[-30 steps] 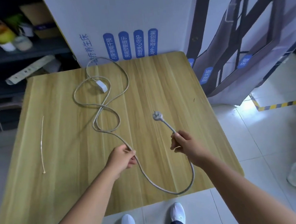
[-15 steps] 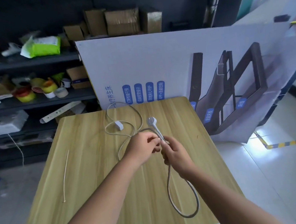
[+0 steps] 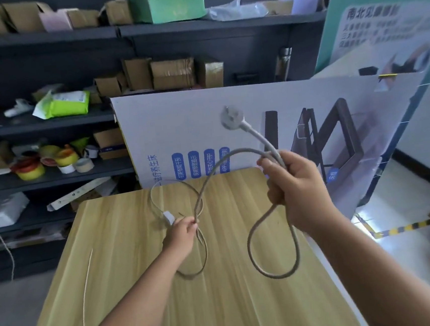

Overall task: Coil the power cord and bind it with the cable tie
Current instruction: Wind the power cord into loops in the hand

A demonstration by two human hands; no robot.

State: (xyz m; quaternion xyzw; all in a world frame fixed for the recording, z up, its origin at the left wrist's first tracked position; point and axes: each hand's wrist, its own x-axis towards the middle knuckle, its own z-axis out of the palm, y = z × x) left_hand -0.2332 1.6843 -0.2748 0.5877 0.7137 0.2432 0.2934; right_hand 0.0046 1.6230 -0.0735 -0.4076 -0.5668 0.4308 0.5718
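A grey power cord point(image 3: 252, 238) is lifted above the wooden table point(image 3: 147, 287). My right hand point(image 3: 294, 189) grips it just below the white plug point(image 3: 230, 118), which points up, and one loop hangs down from that hand. From there the cord arcs left and down to my left hand point(image 3: 181, 231), which pinches it low over the table. Beyond my left hand the cord lies in loose loops with its white far end point(image 3: 168, 217) on the table. A thin pale cable tie point(image 3: 87, 288) lies straight near the table's left edge, apart from both hands.
A large white printed board point(image 3: 206, 137) leans against the table's far edge. Dark shelves point(image 3: 47, 121) with cardboard boxes, tape rolls and packets stand behind and to the left. Tiled floor with yellow-black tape point(image 3: 404, 228) lies to the right.
My right hand has risen with the plug end and one loop hanging from it. My left hand has slid further along the cord, down and away from the right hand. The view tilted upward.
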